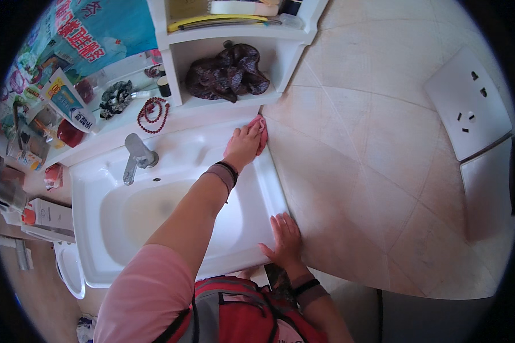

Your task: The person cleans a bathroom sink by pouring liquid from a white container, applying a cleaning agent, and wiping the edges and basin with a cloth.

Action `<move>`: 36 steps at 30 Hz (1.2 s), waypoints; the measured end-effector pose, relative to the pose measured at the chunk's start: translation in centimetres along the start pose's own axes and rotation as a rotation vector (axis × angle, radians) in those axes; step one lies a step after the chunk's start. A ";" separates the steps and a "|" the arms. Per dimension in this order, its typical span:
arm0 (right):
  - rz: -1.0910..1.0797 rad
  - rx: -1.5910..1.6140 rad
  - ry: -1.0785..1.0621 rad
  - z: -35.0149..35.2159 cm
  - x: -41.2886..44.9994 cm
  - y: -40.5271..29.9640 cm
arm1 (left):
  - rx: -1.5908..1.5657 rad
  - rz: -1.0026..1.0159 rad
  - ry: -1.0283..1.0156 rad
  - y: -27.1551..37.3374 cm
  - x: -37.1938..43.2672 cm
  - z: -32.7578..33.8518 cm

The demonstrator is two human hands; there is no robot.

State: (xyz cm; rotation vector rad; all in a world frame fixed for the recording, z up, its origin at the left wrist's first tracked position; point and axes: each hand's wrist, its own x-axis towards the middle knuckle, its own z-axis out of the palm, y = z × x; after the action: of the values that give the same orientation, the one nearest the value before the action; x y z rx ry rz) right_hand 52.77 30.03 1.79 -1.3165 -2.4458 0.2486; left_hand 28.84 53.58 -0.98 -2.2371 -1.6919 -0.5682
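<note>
My left hand [243, 145] presses on a folded pink cloth [262, 133] at the back right corner of a white ceramic washbasin [257, 188]. Some of the cloth is hidden under the fingers. On the basin's right rim, nearer my body, my right hand [286, 240] lies with its fingers spread and nothing in it. A chrome faucet [140, 156] stands at the basin's back, left of my left hand. Cloudy water appears to cover the bowl's bottom, partly hidden by my left forearm.
Behind the basin, a shelf holds red beads [153, 115], a squeeze tube [68, 103] and a black-and-white scrunchie [116, 98]. A dark bundled cloth [227, 73] fills a white cubby. The tiled wall [347, 150] with a socket plate [470, 103] rises at right. Boxes [53, 216] stand left.
</note>
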 end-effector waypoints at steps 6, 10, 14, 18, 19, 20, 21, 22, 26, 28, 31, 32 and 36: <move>-0.018 -0.020 0.012 0.3 -0.2 0.0 | 0.285 0.022 0.031 -2.7 -1.9 -0.4; -0.047 -0.007 0.040 0.3 -0.2 0.4 | 0.212 -0.044 -0.070 -6.4 -5.8 -2.6; -0.035 -0.034 0.005 0.1 0.1 -0.3 | 0.084 -0.286 -0.102 -11.4 -11.2 -4.4; -0.017 -0.047 -0.003 0.1 -0.1 0.0 | 0.126 -0.301 -0.198 -11.6 -11.5 -6.9; -0.020 -0.052 -0.009 0.3 -0.1 -0.1 | 0.130 -0.299 -0.199 -11.6 -11.3 -6.8; -0.018 -0.048 -0.006 0.5 -0.1 -0.2 | 0.153 -0.267 -0.222 -11.4 -10.8 -6.5; -0.020 -0.047 -0.004 0.6 -0.1 -0.1 | 0.173 -0.235 -0.242 -10.9 -10.0 -6.1; -0.019 -0.050 -0.003 0.5 -0.1 0.1 | 0.159 -0.213 -0.293 -9.5 -8.7 -6.6; -0.009 -0.030 -0.002 0.5 -0.2 0.1 | 0.092 -0.140 -0.285 -5.5 -3.8 -4.7; 0.016 -0.012 -0.003 0.6 -0.5 0.5 | 0.084 -0.103 -0.307 -2.3 -0.6 -4.0; 0.005 0.017 0.010 0.7 -0.4 0.2 | 0.064 -0.138 -0.332 0.4 2.4 -2.2; -0.002 0.019 0.005 0.8 -0.2 0.2 | 0.073 -0.177 -0.336 0.3 2.5 -1.6; -0.031 0.002 0.029 0.6 -0.1 0.1 | 0.067 -0.131 -0.230 -1.7 1.9 -2.0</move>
State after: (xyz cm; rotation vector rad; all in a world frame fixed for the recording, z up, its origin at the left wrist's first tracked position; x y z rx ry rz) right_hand 52.65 29.97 1.24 -1.2717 -2.4392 0.2223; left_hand 27.41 54.74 1.60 -2.2273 -1.9491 -0.2863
